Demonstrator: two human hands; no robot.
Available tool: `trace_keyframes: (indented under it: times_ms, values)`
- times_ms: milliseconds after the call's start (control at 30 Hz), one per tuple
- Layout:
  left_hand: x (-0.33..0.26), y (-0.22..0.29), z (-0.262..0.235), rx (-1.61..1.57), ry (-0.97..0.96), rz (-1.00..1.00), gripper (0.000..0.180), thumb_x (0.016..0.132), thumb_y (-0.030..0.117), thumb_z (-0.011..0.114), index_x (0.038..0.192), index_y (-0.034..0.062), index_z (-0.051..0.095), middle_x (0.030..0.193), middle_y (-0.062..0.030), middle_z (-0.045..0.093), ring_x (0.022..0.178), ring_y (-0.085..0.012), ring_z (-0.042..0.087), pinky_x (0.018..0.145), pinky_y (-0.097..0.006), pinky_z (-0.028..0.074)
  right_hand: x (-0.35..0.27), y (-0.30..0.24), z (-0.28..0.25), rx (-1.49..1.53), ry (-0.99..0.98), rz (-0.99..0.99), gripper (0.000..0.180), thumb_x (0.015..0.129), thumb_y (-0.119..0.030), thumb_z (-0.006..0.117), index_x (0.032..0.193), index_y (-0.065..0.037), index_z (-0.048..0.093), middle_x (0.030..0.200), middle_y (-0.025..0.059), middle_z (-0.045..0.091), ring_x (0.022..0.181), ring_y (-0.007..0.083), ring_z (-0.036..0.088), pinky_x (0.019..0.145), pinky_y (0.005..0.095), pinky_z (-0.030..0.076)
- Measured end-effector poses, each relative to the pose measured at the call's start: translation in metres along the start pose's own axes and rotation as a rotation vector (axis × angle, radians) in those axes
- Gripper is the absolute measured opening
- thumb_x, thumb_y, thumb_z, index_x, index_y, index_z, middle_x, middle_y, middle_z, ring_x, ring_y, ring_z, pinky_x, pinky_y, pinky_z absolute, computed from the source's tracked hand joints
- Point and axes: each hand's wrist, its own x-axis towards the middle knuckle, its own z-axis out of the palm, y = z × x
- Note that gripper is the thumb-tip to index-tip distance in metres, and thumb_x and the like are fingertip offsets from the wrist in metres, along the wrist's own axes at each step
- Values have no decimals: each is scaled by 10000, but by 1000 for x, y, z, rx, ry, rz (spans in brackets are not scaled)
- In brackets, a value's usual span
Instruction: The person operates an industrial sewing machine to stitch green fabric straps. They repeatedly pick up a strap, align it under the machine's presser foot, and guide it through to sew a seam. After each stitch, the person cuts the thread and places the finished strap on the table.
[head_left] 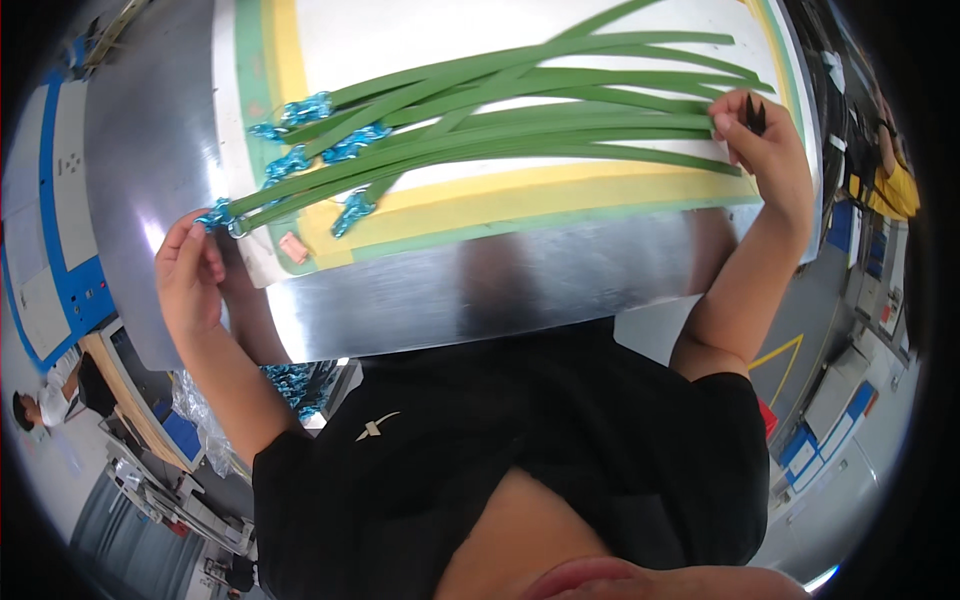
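Observation:
Several long green straps (520, 120) lie fanned across a white mat with a yellow and green border (470, 205) on a shiny metal table (480, 290). Each strap ends at the left in a blue clasp (305, 110). My left hand (188, 275) pinches the blue clasp and metal ring (220, 217) of the lowest strap at the table's left edge. At the far right, my right hand (765, 150) rests on the straps' other ends. Its fingers are closed on a small black object (755, 115).
A small pink piece (293, 247) lies on the mat's corner. A clear bag of blue clasps (295, 385) sits under the table's left side. A blue and white machine (50, 230) stands at the left. A person (45, 400) is at lower left, another in yellow (890, 180) at the right.

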Motion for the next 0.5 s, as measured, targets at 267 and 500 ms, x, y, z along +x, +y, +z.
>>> trace_keyframes:
  times_ms: [267,500]
  values:
    - [12,23,40,913,412,319,189,967,140,752,1112,19,753,811,-12,630,761,-94,579,711,-227,437,16,17,-7,-141,90,-97,134,929,-140,750,945,-16,704,808,-54,624,725,39,473,646,231,381]
    - [36,81,154,1003,-277,880,263,872,84,787,1123,20,740,1050,-135,693,996,-313,640,904,-393,497,13,-12,32,-321,263,-252,87,899,-93,763,940,-22,734,795,-46,639,668,47,432,615,233,362]
